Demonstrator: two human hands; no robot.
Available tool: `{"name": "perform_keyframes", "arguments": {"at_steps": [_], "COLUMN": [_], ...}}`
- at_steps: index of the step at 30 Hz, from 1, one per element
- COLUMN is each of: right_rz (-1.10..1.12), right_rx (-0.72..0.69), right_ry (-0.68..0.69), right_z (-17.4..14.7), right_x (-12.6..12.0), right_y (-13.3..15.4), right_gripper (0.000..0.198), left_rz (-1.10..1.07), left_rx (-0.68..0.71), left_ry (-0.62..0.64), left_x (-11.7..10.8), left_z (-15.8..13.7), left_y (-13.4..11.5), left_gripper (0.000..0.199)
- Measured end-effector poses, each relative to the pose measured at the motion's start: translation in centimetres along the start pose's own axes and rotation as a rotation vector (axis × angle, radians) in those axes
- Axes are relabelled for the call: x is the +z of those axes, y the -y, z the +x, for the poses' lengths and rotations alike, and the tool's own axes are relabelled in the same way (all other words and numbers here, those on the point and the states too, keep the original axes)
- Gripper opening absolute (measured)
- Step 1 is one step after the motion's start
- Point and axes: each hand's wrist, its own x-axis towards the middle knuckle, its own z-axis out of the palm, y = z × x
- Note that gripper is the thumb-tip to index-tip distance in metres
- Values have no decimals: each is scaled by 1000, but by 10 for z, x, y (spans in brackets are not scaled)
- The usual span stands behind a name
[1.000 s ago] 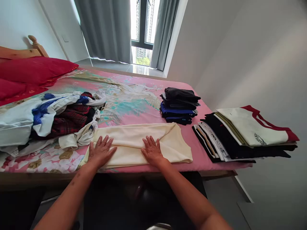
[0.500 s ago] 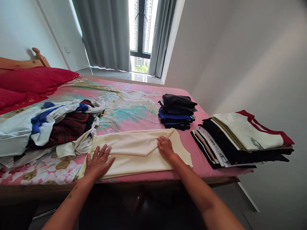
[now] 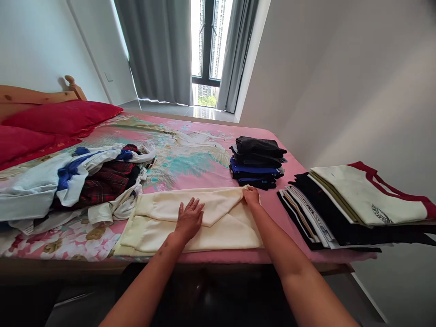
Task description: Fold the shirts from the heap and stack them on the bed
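A cream top [image 3: 221, 238] lies folded lengthwise along the near edge of the bed, with a sleeve-like layer laid across it in a slanted fold. My left hand [image 3: 190, 221] rests flat on its middle, fingers spread. At the top's far right corner, my right hand [image 3: 251, 195] has its fingers curled in on the cloth, pinching the edge. The top's right end is partly hidden behind my right forearm.
A loose heap of clothes [image 3: 105, 186] lies to the left. Folded dark clothes [image 3: 259, 159] are stacked beyond my right hand. A taller stack of folded shirts [image 3: 361, 195] stands at the right. Red pillows [image 3: 64, 116] lie on the floral bedsheet [image 3: 190, 179].
My left hand has slid right from the top's left end to its middle. My right hand has moved outward to the far right corner and closed on it. The view has shifted slightly left.
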Motion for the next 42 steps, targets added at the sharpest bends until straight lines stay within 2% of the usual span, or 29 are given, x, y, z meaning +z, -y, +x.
{"name": "perform_keyframes", "arguments": {"at_steps": [4, 8, 10, 13, 14, 15, 19, 22, 25, 28, 30, 32, 35, 37, 39, 42], "right_rz": [-113, -169, -179, -303, -391, -495, -843, -910, -916, -943, -942, -866, -618, -453, -353, -329], "right_rx": [-36, -117, -277, -680, -768, -808, -740, -716, -711, -639, -653, -806, -1068, -1130, -1099, -971], "right_ry": [-82, -166, -140, 22, 81, 138, 300, 322, 335, 332, 294, 292, 439, 549, 619, 640], "right_z": [9, -2, -19, -56, -69, -81, -108, -109, -106, -112, -125, -148, -188, -212, -230, -245], "right_x": [-9, -9, 5, 39, 50, 61, 84, 86, 83, 85, 91, 104, 140, 171, 204, 240], "right_y": [-6, -5, 2, 6, 4, 1, -22, -31, -29, -18, -5, 11, 35, 44, 45, 32], "right_gripper": [25, 36, 39, 42, 45, 48, 53, 54, 55, 55, 53, 49, 47, 48, 50, 52], "left_rz": [16, -6, -31, -30, -7, 23, 62, -78, -133, -137, -143, -155, -161, -130, -68, 30], "left_rx": [-151, -126, -99, -66, -78, -107, -317, -317, -381, -482, -428, -321, -196, -137, -108, -159], "left_ry": [65, 105, 109, 60, 39, 27, 95, 12, -186, -278, -297, -274, -142, -61, -38, -72], "left_x": [26, 29, 21, 6, 2, -2, -20, -38, -51, -50, -43, -37, -35, -36, -37, -34], "left_z": [4, 0, 2, 9, 11, 12, 5, -19, -56, -99, -120, -133, -141, -143, -144, -146], "left_y": [-2, 9, 8, 11, 16, 25, 84, 138, 183, 213, 226, 236, 247, 251, 251, 245], "left_gripper": [59, 61, 57, 54, 55, 58, 61, 48, 45, 40, 37, 38, 44, 50, 57, 57]}}
